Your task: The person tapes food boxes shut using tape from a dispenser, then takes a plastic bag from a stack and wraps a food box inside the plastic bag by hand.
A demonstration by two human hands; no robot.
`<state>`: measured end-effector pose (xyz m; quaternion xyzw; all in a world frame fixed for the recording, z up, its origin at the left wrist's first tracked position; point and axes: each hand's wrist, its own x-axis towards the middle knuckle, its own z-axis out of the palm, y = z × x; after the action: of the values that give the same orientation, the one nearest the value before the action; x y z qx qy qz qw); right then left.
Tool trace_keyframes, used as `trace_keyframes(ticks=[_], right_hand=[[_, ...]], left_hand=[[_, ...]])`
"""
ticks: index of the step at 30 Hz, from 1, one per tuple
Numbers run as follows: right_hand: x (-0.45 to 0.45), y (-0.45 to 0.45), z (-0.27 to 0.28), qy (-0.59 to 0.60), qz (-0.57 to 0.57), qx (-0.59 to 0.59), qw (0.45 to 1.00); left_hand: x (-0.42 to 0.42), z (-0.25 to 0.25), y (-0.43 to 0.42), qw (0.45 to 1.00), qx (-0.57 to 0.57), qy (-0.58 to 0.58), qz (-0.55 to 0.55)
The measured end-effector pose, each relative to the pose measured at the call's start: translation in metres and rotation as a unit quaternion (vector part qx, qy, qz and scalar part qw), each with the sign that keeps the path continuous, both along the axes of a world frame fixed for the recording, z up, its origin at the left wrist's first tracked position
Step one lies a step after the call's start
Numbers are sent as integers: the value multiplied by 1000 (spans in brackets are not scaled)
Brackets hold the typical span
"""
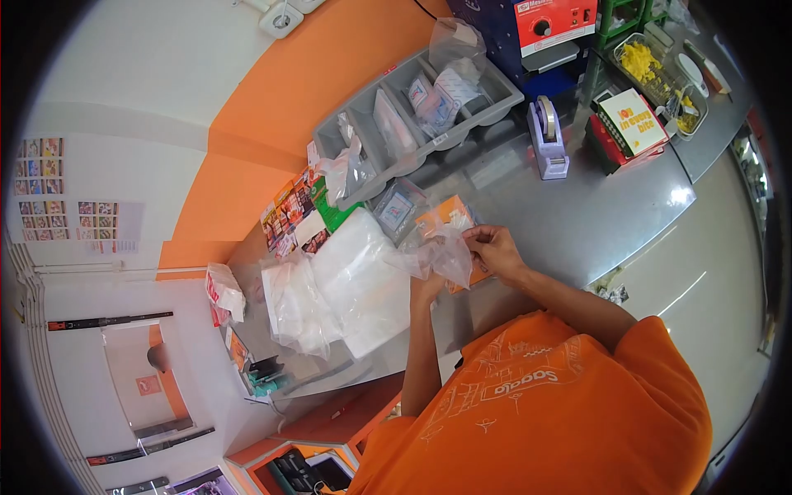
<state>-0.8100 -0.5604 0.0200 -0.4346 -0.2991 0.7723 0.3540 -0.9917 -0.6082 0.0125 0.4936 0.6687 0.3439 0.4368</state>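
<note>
A clear plastic bag (448,254) is stretched between my two hands over the steel counter. With thumb and fingers closed together, my right hand (495,250) pinches the bag's edge. My left hand (426,287) grips the bag from its near side, its fingers partly covered by the film. Below the bag lies an orange box (443,216) with white print, partly hidden. A stack of white plastic sheets or bags (363,280) is beside my left hand. Near the box is a small clear packet (398,206).
A grey divided tray (421,140) holds packets along the back. A purple tape dispenser (548,140) and a red and yellow box (631,124) stand to the right. Beyond are a wire basket (660,82) with yellow pieces and a machine with a red panel (554,25).
</note>
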Motion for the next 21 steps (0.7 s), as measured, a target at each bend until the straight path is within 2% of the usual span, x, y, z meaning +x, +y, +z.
trace_keyframes(ticks=[2,6,9,11,14,15,17,21], right_hand=[[1,3,-5,29,17,-19,999],[6,11,-10,114,62,-67,989],[9,14,-13,148,77,-87,982],[8,14,-12,150,78,-91,981],[7,12,-11,145,58,-80,984],[7,10,-17,149,46,-76,985],[8,7,-20,144,30,-70,987],[11,2,-25,142,39,-25,989]], left_hand=[[-5,-2,-3,998,48,18,-31],[-14,5,-4,996,31,24,-78],[-15,5,-5,993,34,70,-86],[-12,4,-7,987,59,131,-75],[-13,-14,-5,995,59,77,-21],[-13,-20,-6,993,18,111,-18],[-3,0,0,982,-66,177,-15],[1,-32,-16,994,21,53,96]])
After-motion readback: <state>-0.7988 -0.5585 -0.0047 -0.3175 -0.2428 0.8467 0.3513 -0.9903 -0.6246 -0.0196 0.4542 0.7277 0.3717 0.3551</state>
